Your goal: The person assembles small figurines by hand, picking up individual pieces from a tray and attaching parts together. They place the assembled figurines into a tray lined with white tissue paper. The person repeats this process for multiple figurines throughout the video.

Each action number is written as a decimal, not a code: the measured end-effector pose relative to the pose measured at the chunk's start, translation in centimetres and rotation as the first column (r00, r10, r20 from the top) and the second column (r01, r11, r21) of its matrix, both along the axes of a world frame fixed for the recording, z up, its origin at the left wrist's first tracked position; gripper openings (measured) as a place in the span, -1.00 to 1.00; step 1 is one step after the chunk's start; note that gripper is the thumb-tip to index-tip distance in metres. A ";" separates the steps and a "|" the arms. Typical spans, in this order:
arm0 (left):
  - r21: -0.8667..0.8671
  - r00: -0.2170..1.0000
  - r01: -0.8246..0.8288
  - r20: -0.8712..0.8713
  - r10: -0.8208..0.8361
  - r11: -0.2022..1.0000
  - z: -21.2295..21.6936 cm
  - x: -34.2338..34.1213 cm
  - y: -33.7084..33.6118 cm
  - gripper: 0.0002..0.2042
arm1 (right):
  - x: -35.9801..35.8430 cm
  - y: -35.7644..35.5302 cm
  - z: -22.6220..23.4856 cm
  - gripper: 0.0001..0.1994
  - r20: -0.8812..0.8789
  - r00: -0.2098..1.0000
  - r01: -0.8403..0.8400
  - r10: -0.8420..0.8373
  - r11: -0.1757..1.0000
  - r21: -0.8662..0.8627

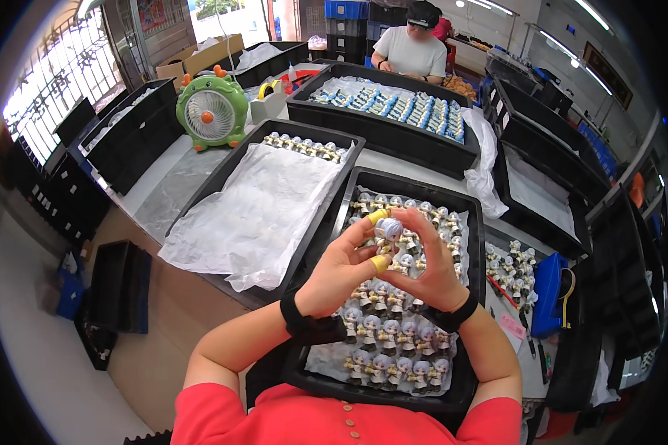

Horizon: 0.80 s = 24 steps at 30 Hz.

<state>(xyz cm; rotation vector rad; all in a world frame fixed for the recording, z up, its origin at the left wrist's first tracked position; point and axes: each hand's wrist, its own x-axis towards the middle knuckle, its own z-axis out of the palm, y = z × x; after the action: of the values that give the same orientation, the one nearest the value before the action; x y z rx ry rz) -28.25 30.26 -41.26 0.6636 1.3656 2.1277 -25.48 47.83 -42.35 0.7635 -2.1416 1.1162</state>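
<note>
Both hands' grip on small figurine (388, 230), left hand (339, 271), right hand (433, 268), above black tray (473, 222), seemingly pinched

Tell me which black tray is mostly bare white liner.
The black tray left of the hands: its white liner is bare except one row of figurines at the far end. The other trays are well filled.

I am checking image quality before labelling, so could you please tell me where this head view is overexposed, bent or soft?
Head view: the barred window at upper left is blown out; tray edges bow toward the dark fisheye rim; the figurine between both hands is sharp, the far person softer.
</note>
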 end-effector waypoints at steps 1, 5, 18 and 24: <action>0.006 1.000 0.011 0.021 -0.011 1.000 0.0 0.2 -0.8 -0.42 | 0.2 -0.4 0.0 -0.22 -0.008 1.000 -0.028 0.028 0.999 0.025; 0.062 0.985 0.105 0.128 -0.112 0.993 -1.3 0.6 -2.9 -0.43 | 0.4 -1.6 -1.4 -0.19 -0.033 0.997 -0.065 0.067 0.996 0.054; 0.173 0.906 0.094 0.393 -0.157 0.980 -2.8 1.4 -5.4 -0.50 | 0.4 -2.4 -2.4 0.02 0.186 0.974 -0.139 0.127 0.989 0.052; 0.227 0.888 0.107 0.416 -0.196 0.968 -2.2 1.0 -4.0 -0.53 | 0.6 -2.5 -1.9 -0.02 0.107 0.987 -0.122 0.120 0.992 0.019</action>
<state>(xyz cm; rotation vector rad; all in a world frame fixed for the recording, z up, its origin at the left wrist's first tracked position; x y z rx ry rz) -27.29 26.26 -43.50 0.3207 0.8392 2.1331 -24.90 45.35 -44.23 0.8739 -2.2264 1.2187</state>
